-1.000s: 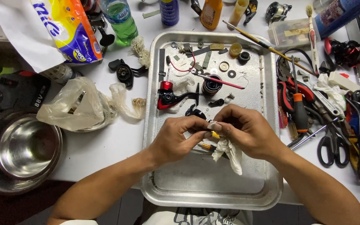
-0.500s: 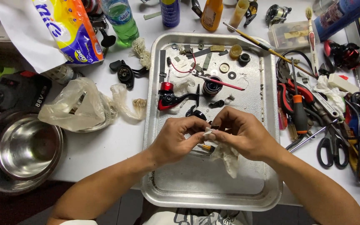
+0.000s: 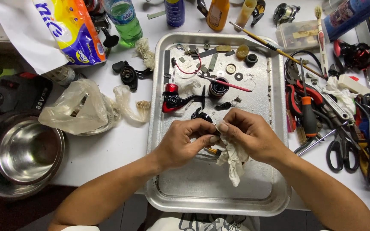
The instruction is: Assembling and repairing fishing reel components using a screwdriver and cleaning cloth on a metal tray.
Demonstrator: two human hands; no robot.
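Both hands are meeting over the tray middle: right hand fingers are pinching a rag, left hand fingers are clamping a small part just left of it

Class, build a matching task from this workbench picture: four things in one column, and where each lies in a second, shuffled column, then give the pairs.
Things:
1. crumpled cloth
2. steel bowl
3. scissors
4. green bottle

Places:
A. table's far edge, left of the tray
B. between the left hand and right hand
C. right of the tray
D. near left corner

Pairs: 1-B, 2-D, 3-C, 4-A
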